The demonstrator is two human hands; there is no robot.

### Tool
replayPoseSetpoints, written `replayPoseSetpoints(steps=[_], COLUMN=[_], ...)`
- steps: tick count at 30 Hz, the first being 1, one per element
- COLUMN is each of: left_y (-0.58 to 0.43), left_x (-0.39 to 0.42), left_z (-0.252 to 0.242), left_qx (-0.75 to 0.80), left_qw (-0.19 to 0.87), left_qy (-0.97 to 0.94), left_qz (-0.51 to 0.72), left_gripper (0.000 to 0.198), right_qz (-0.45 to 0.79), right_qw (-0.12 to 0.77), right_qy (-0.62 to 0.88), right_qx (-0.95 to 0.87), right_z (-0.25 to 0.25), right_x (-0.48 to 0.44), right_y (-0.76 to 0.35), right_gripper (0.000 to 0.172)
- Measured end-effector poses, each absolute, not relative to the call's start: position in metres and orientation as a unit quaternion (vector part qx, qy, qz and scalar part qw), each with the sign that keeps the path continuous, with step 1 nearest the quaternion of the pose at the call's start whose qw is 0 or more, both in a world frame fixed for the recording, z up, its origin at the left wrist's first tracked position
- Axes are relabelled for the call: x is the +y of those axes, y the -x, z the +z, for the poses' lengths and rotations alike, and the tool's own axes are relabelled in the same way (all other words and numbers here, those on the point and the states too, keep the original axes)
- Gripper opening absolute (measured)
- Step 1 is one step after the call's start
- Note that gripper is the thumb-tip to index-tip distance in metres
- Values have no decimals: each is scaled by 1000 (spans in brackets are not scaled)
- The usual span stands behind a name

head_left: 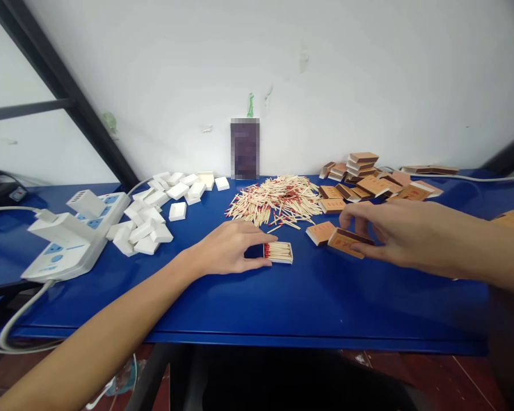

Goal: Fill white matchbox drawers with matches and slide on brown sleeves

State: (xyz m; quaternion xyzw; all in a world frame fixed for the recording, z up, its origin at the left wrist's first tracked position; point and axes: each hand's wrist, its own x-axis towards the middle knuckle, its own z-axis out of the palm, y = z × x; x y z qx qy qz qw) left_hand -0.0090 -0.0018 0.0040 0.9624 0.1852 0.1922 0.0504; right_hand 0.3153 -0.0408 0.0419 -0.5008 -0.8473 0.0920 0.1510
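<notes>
Bare-armed, dressed in black below

The left hand and right hand are slim and long-fingered; the left forearm is smooth, slender and uncovered right down to the lower left corner, the right forearm likewise toward the side edge, while plain black cloth covers the lap, its folds and seams too dark to tell

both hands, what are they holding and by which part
Left hand: match-filled tray, by its left end. Right hand: orange matchbox cover, toward its right end.
</notes>
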Motion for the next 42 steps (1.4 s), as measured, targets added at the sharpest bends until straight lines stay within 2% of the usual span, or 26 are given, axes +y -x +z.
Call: replayPoseSetpoints(steps=[2,8,14,18,25,32,42], left_y=[9,9,12,12,12,12,10], left_x=[0,3,5,5,5,3,2], left_z=[3,1,2,1,0,1,4], left_qx=[175,152,158,173,169,188,192], left_qw=[56,57,65,74,80,109,130], left_qy=[-962,-957,-960,-960,-958,-952,-947], left_qz=[203,239,222,210,217,218,225], left_gripper=[33,23,22,30,31,29,19], right_qz=[91,245,202,171,112,137,158], right_qw=[62,-1,50,53,73,84,85], right_qy=[498,423,433,424,418,404,405], right_qx=[-860,-872,-877,-888,-899,-901,-896], right_z=[51,58,43,39,28,27,26], right_x=[-46,-49,-42,-41,-35,-35,-33], right_y=[-305,-270,-261,-260,-255,-256,-256], right_gripper=[26,17,25,33,28,33,28])
